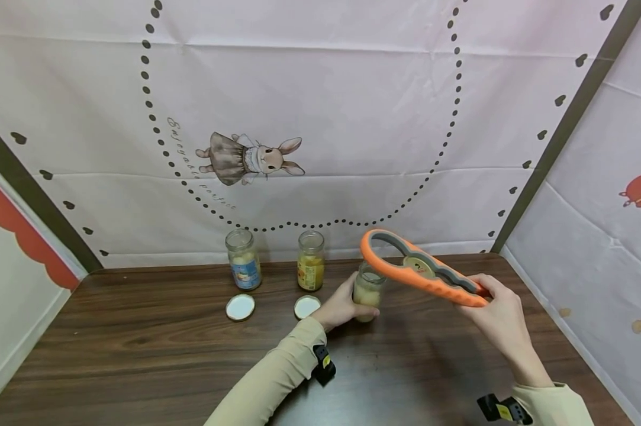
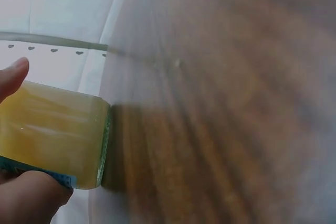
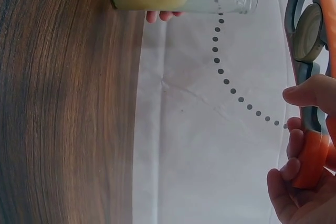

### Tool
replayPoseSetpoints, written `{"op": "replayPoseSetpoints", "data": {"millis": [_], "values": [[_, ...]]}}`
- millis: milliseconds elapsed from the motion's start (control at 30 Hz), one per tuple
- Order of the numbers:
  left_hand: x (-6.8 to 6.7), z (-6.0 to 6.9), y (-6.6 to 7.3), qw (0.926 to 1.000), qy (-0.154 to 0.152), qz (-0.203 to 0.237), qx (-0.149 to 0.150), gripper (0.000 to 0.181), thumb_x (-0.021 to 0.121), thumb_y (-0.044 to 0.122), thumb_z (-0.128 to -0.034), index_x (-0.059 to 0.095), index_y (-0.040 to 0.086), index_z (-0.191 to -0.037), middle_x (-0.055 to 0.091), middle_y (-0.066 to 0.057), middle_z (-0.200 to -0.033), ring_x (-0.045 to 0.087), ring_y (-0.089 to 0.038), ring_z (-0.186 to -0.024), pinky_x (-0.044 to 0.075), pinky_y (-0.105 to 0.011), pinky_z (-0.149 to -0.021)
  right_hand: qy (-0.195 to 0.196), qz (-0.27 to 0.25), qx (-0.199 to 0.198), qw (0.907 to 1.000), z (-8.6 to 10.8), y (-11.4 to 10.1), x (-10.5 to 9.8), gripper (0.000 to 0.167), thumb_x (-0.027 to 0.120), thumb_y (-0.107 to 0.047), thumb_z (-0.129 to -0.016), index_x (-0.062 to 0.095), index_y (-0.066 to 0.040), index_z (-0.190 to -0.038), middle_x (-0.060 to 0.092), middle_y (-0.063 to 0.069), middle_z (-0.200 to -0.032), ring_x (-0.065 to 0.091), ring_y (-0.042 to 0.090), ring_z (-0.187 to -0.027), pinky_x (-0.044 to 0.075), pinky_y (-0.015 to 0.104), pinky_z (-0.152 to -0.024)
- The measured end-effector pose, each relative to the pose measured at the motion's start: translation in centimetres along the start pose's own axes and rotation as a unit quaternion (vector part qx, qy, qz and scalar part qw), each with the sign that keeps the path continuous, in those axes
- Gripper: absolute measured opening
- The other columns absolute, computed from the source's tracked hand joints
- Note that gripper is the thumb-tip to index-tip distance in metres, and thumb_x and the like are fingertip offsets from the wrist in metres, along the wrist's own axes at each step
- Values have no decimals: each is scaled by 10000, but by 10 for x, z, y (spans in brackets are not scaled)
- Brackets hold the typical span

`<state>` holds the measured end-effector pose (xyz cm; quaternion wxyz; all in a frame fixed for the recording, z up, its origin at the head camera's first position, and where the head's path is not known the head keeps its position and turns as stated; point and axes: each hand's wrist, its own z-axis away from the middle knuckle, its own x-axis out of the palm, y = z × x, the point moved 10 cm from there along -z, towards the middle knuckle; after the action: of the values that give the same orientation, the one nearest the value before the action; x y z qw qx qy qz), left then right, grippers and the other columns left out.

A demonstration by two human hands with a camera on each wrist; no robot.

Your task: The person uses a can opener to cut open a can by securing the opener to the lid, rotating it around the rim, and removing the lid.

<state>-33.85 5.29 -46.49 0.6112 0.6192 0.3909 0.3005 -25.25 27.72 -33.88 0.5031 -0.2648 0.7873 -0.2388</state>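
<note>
On the right, a glass jar (image 1: 368,294) with pale yellow chunks stands on the wooden table, its threaded rim bare. My left hand (image 1: 344,305) grips it round the side; the left wrist view shows thumb and fingers on either side of the jar (image 2: 58,135). My right hand (image 1: 503,325) holds the handle end of an orange and grey jar opener (image 1: 405,275) up in the air, its wide loop tilted over the jar. A round gold metal lid (image 1: 419,267) sits between the opener's grey inner edges; the right wrist view shows this lid (image 3: 308,32) too.
A blue-labelled jar (image 1: 247,273) and a yellow-labelled jar (image 1: 311,273) stand lidless to the left, near the table's back edge. Two lids, white side up, lie before them: a left lid (image 1: 240,307) and a right lid (image 1: 305,306). Printed cloth (image 1: 352,118) hangs behind the table (image 1: 139,355).
</note>
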Motion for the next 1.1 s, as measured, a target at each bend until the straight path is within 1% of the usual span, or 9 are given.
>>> {"op": "replayPoseSetpoints", "data": {"millis": [167,233,433,500,667,733,833,967,1100], "values": [[-2,-8,-3,9998,-29,159,-127,685,738,-24,-824,356,64,-1387,524,-109,-1255,522,-244,-1129,418,-412,-974,17,29,-63,10000,-2,-2,0,318,798,-1,-709,679,-32,-1003,628,74,-808,481,133,-626,395,260,-516],[-4,-12,-3,9999,-52,100,-116,672,723,-7,-846,334,64,-1389,505,-119,-1269,505,-255,-1149,407,-422,-984,36,47,-80,10000,-2,-3,-1,317,794,4,-707,679,-28,-1002,628,77,-809,485,135,-631,398,260,-520],[-11,-21,2,9983,-60,-583,34,666,674,60,-907,245,28,-1416,434,-184,-1331,442,-313,-1227,351,-456,-1033,118,98,-91,9998,-2,-4,-2,310,790,11,-703,681,-28,-990,627,77,-794,485,133,-622,397,260,-518],[-14,-23,3,9963,-19,-862,-5,657,663,90,-922,239,27,-1419,413,-199,-1346,362,-351,-1273,310,-485,-1053,108,98,-80,9999,-2,-4,-1,307,790,6,-705,682,-32,-991,627,75,-796,483,133,-620,395,261,-516],[-20,-27,2,9885,114,-1482,-281,671,663,182,-933,242,39,-1436,346,-233,-1419,85,-450,-1355,152,-577,-1092,-1,64,-67,10000,0,-2,0,315,797,-14,-721,683,-40,-1014,634,75,-835,479,140,-631,385,262,-521],[-22,-28,1,9850,143,-1675,-401,707,661,210,-935,217,27,-1454,296,-257,-1444,42,-481,-1358,123,-612,-1087,-26,70,-79,9999,0,-2,0,318,798,-11,-723,682,-42,-1017,639,80,-847,481,150,-638,387,263,-527],[-26,-30,0,9777,243,-1985,-644,771,648,264,-943,163,12,-1487,222,-291,-1464,56,-509,-1356,128,-673,-1053,-47,99,-103,9999,1,-2,1,319,803,-11,-721,682,-48,-1014,644,81,-860,484,154,-645,388,262,-534],[-33,-30,-1,9749,460,-1917,-1036,816,626,286,-955,100,15,-1518,153,-319,-1489,41,-518,-1369,145,-662,-1062,-75,100,-111,9999,1,-2,2,318,805,-13,-719,683,-49,-1011,645,82,-867,482,146,-642,389,261,-533],[-39,-29,-1,9764,670,-1653,-1217,814,621,253,-960,84,5,-1519,100,-330,-1506,-26,-523,-1380,108,-607,-1105,-91,83,-93,9999,3,-2,3,320,805,-14,-720,684,-44,-1014,644,86,-886,483,154,-649,390,259,-535]]}}
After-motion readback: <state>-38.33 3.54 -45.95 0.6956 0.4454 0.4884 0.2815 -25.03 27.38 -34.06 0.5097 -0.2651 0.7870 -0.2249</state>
